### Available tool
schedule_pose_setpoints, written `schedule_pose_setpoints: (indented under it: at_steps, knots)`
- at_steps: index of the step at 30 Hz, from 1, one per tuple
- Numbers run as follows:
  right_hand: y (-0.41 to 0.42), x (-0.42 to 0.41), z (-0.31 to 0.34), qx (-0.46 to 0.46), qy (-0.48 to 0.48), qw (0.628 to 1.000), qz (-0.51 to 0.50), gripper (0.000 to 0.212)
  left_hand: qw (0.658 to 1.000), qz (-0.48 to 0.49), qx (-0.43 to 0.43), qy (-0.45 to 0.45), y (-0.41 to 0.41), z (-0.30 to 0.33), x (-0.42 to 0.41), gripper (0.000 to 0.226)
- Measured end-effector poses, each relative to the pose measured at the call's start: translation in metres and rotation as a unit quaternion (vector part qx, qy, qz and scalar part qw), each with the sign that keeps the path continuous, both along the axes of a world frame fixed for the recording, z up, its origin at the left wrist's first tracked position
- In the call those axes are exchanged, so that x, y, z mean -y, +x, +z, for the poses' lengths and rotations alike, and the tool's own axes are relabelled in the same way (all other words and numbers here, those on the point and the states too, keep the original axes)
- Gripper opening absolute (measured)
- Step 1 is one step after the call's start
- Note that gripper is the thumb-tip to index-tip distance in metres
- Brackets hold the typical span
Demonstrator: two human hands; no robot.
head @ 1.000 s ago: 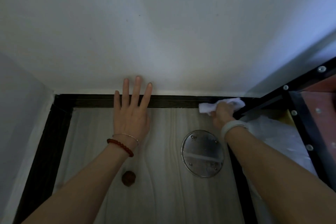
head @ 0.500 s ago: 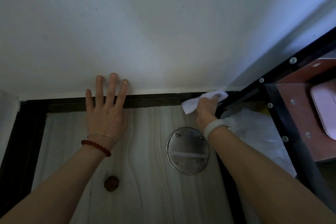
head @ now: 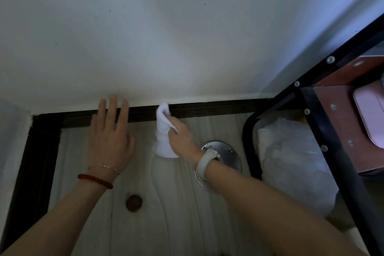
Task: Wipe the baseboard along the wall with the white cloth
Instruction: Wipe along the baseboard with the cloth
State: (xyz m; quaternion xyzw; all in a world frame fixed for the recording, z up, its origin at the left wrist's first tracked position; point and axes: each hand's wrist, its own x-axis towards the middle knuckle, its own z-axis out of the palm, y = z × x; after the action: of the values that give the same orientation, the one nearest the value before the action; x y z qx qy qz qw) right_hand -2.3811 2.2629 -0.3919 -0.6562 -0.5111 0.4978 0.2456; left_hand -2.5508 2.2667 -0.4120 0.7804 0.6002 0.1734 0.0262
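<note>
A home room corner: white wall (head: 166,37), dark baseboard (head: 207,108), wood-look floor (head: 176,214) (round metal plate (head: 226,151) inset)

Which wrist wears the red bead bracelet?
The left hand, lying flat beside the baseboard, wears the red bead bracelet; the right wrist has a white band.

Dim and grey-blue overall, brightest on the wall (head: 166,37) at far centre and upper right; soft shadow across the floor (head: 176,214) and left corner; slightly soft focus, straight lines bowed at the edges
</note>
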Motion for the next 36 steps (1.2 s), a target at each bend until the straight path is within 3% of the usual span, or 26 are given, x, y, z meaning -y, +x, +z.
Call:
schedule_pose_setpoints:
  at_steps: [3,5,7,10,12,14,17,18,19,22,23,25,28,31,33,36]
  knots:
    - [0.019,0.002,0.007,0.039,-0.060,0.991,0.116,0.038,0.987,-0.036,0.115,-0.109,-0.005,-0.004,0.006,0.063]
    - [0.030,0.003,0.009,0.039,-0.082,0.980,0.176,0.033,0.955,-0.003,0.228,-0.189,-0.004,-0.002,0.010,0.058]
    - [0.034,0.003,0.015,0.028,-0.088,0.978,0.189,0.029,0.881,0.065,0.361,-0.299,0.002,0.005,0.016,0.055]
    - [0.034,0.001,0.020,-0.019,-0.090,0.984,0.152,0.022,0.738,0.105,0.499,-0.442,0.008,0.013,0.019,0.042]
    - [0.033,-0.001,0.020,-0.037,-0.081,0.988,0.129,0.022,0.695,0.106,0.537,-0.466,0.009,0.015,0.022,0.026]
    - [0.033,-0.001,0.019,-0.033,-0.060,0.989,0.134,0.025,0.677,0.124,0.561,-0.460,0.010,0.019,0.022,0.012]
    - [0.030,0.000,0.019,0.009,-0.021,0.982,0.189,0.025,0.643,0.119,0.592,-0.471,0.007,0.024,0.022,0.016]
    - [0.029,-0.001,0.019,0.023,-0.012,0.978,0.205,0.026,0.647,0.113,0.583,-0.478,0.006,0.026,0.023,0.016]
    - [0.028,-0.001,0.017,0.037,-0.010,0.977,0.211,0.027,0.674,0.110,0.557,-0.473,0.005,0.027,0.025,0.015]
    - [0.023,0.003,0.012,0.056,-0.053,0.981,0.177,0.032,0.808,0.121,0.447,-0.364,0.004,0.024,0.026,0.012]
    - [0.021,0.006,0.010,0.044,-0.081,0.986,0.142,0.034,0.838,0.130,0.426,-0.315,0.004,0.022,0.026,0.013]
    - [0.018,0.011,0.006,-0.069,-0.177,0.981,0.035,0.035,0.885,0.138,0.381,-0.228,0.001,0.016,0.027,0.020]
    - [0.015,0.014,0.002,-0.289,-0.322,0.901,-0.044,0.032,0.950,0.066,0.278,-0.125,-0.003,0.016,0.030,0.025]
    - [0.010,0.009,0.003,-0.400,-0.343,0.849,-0.038,0.052,0.968,-0.064,0.203,-0.133,-0.001,0.020,0.037,0.039]
    - [0.004,0.004,0.003,-0.422,-0.324,0.843,-0.080,0.051,0.965,-0.127,0.161,-0.165,0.001,0.017,0.044,0.043]
    - [0.002,0.000,-0.004,-0.382,-0.285,0.867,-0.146,0.033,0.958,-0.162,0.147,-0.185,0.002,0.012,0.049,0.050]
